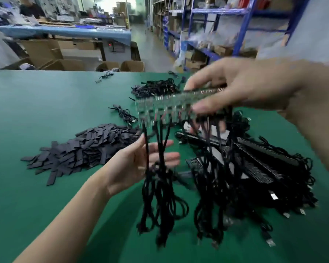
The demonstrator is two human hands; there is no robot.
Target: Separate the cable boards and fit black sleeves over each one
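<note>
My right hand point(241, 86) pinches a strip of joined cable boards point(171, 103) by its right end and holds it up above the green table point(46, 103). Several black cables point(160, 186) hang from the boards in loose loops. My left hand point(141, 164) is below the strip, palm up and fingers straight, behind the leftmost hanging cables and touching them. A heap of flat black sleeves point(80, 150) lies on the table to the left of that hand. The picture is blurred by motion.
More cable strips and tangled black cables point(254, 168) pile up at the right of the table. Another bundle of cables point(156, 88) lies farther back, a loose cable point(123, 112) near it. Cardboard boxes point(131, 65) stand beyond the table's far edge, blue shelving point(241, 27) at right.
</note>
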